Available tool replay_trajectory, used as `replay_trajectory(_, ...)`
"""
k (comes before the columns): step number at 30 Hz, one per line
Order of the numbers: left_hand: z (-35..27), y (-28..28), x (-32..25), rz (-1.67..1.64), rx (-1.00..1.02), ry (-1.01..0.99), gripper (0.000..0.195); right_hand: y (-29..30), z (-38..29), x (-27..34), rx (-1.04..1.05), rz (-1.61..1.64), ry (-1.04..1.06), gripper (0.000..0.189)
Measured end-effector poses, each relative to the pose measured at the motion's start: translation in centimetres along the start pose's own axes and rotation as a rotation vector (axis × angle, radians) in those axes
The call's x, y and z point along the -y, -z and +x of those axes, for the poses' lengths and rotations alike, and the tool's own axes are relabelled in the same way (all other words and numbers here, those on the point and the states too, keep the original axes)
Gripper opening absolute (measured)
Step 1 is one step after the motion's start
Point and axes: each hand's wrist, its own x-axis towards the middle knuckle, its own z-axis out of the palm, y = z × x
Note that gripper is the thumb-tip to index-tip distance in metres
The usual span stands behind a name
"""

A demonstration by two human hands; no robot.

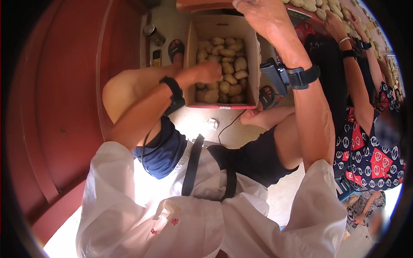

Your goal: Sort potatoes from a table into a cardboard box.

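Between my legs stands an open cardboard box [222,28], partly filled with potatoes [228,68]. My left hand [209,70] is inside the box outline, over the left part of the potatoes. Its fingers are curled and motion-blurred, so whether a potato is in them is not visible. Farther forward, my right hand [263,13] is raised above the far right corner of the box. The top edge of the picture cuts through it, and its fingertips are hidden. Both wrists wear black straps, with a device [298,77] on the right one.
A red table edge [206,6] runs beyond the box; potatoes [303,4] lie at top right. There, a co-worker's hands [335,25] reach among them. A red wooden panel [64,80] rises at left. A jar [155,34] and cable [222,129] are on the floor.
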Motion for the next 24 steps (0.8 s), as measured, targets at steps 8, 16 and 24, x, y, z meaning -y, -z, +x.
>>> replay_trajectory(8, -0.7, -9.2, -1.3, 0.146, 0.133, 0.433, 0.051, 1.0, -0.4, -0.4, 0.027, 0.006, -0.113, 0.026)
replay_trajectory(16, 0.0, -7.5, -0.4, 0.071, 0.265, 0.511, 0.053, 3.3, 0.1, -2.7, -0.057, -0.010, -0.158, 0.026)
replay_trajectory(24, -1.5, 6.5, -6.0, -0.534, -0.310, 0.194, 0.042, 6.7, -0.4, -3.8, -0.099, 0.051, -0.260, 0.026)
